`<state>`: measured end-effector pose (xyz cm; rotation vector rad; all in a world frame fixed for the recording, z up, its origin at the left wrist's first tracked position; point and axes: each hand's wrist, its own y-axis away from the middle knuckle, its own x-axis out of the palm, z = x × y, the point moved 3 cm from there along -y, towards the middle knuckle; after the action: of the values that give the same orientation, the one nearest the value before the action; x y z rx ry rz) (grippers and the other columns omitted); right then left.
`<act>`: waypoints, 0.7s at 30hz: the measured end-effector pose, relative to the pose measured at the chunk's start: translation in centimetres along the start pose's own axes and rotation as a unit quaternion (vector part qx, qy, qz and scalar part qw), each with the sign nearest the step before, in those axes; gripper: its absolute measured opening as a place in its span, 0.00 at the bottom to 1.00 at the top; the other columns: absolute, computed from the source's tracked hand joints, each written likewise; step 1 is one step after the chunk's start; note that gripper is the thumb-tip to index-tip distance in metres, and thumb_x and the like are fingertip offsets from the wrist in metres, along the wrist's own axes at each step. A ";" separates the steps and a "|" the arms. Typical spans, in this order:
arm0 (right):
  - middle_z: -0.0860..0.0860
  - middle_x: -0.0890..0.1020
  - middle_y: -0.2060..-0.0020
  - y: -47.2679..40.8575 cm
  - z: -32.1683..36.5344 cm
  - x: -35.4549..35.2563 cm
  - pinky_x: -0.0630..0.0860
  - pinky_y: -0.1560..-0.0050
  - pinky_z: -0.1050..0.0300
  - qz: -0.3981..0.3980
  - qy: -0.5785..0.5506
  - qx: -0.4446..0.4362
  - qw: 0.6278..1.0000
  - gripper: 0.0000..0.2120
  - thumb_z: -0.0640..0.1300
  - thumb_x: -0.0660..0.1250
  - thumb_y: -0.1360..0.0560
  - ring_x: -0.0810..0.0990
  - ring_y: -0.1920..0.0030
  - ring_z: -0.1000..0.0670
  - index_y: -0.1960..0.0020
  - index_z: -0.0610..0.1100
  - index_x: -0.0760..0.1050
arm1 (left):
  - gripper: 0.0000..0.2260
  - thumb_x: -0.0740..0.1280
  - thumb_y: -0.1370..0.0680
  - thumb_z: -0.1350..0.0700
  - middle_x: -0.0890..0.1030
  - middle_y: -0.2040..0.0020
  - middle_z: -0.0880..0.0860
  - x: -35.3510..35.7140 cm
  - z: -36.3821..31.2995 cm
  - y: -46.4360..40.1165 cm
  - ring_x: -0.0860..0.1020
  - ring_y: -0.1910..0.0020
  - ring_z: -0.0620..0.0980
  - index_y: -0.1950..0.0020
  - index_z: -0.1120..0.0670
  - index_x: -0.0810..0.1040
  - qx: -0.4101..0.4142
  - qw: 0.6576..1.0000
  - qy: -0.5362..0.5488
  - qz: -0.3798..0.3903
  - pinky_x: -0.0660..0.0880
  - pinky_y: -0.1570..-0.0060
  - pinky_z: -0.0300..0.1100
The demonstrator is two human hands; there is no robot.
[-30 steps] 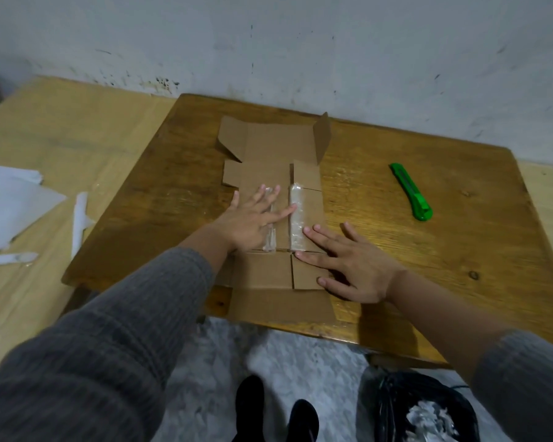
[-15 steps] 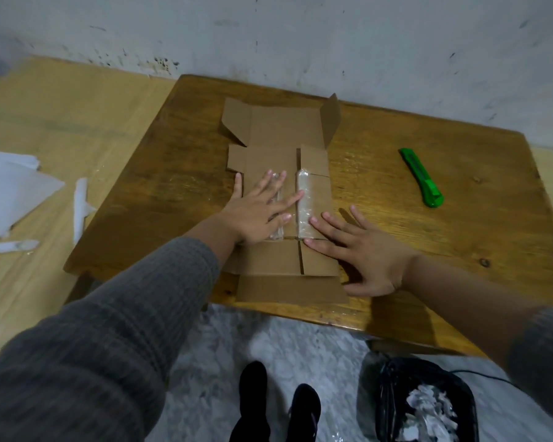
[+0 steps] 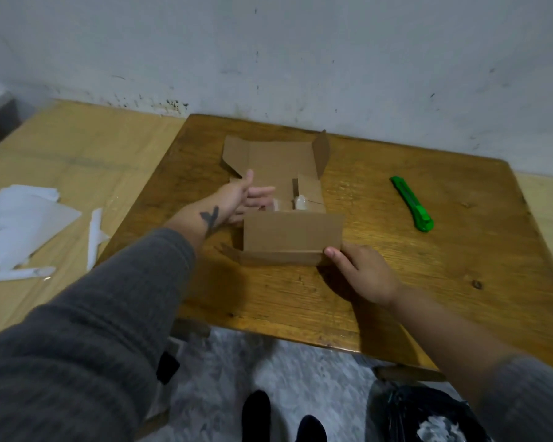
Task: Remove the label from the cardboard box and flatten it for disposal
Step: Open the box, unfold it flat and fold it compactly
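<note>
The brown cardboard box [image 3: 291, 234] lies opened out on the dark wooden table [image 3: 428, 282], its near panel standing up towards me. Clear tape [image 3: 300, 201] shows on the inner panels behind it. My right hand [image 3: 364, 272] holds the near right corner of the raised panel, thumb on the fold and fingers hidden behind the cardboard. My left hand [image 3: 243, 196] sits at the box's left side, turned on edge, with fingers stretched out over the middle panel and holding nothing. The far flaps lie open, the right one standing up.
A green utility knife [image 3: 412, 204] lies on the table to the right of the box. White paper pieces [image 3: 20, 224] lie on the lighter table to the left. A black rubbish bag [image 3: 422, 416] with white scraps stands on the floor below right.
Both hands were pressing the flattened box down. Now the near panel is lifted upright by my right hand, and my left hand has turned on edge at the box's left side.
</note>
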<state>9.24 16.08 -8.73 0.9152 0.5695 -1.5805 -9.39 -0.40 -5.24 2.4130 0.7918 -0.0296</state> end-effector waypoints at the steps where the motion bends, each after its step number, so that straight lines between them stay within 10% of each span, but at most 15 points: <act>1: 0.52 0.80 0.57 -0.3 0.0 0.1 0.69 0.60 0.60 -0.013 -0.013 0.019 1.000 0.18 0.57 0.53 0.21 0.76 0.57 0.52 0.47 0.48 0.76 | 0.33 0.40 0.21 0.35 0.74 0.31 0.51 -0.8 0.1 0.5 0.65 0.30 0.48 0.31 0.49 0.74 0.002 1.000 -0.014 -0.008 0.51 0.27 0.56; 14: 0.48 0.82 0.48 -1.0 1.0 0.1 0.75 0.52 0.52 -0.062 -0.066 0.101 0.991 0.18 0.57 0.56 0.21 0.78 0.48 0.47 0.41 0.49 0.77 | 0.51 0.64 0.39 0.24 0.66 0.25 0.51 1.1 4.0 3.9 0.64 0.27 0.54 0.23 0.35 0.43 0.114 0.962 -0.204 -0.140 0.64 0.30 0.55; 18: 0.48 0.81 0.48 -0.7 1.4 0.1 0.74 0.50 0.51 -0.058 -0.090 0.105 0.989 0.18 0.56 0.56 0.21 0.77 0.48 0.47 0.41 0.48 0.77 | 0.53 0.63 0.35 0.25 0.55 0.21 0.53 2.9 7.3 6.2 0.52 0.23 0.54 0.20 0.51 0.45 0.151 0.853 -0.320 -0.384 0.44 0.28 0.63; 21: 0.47 0.81 0.49 -0.7 1.3 0.0 0.73 0.52 0.52 -0.050 -0.099 0.105 0.988 0.18 0.56 0.56 0.21 0.76 0.51 0.48 0.44 0.45 0.77 | 0.52 0.72 0.35 0.33 0.67 0.28 0.57 4.8 10.0 7.6 0.66 0.29 0.56 0.21 0.56 0.52 0.136 0.863 -0.159 -0.459 0.63 0.31 0.60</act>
<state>8.21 15.22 -8.08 0.8819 0.3168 -1.8243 0.22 -8.21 -10.41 1.9421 1.7724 -0.9367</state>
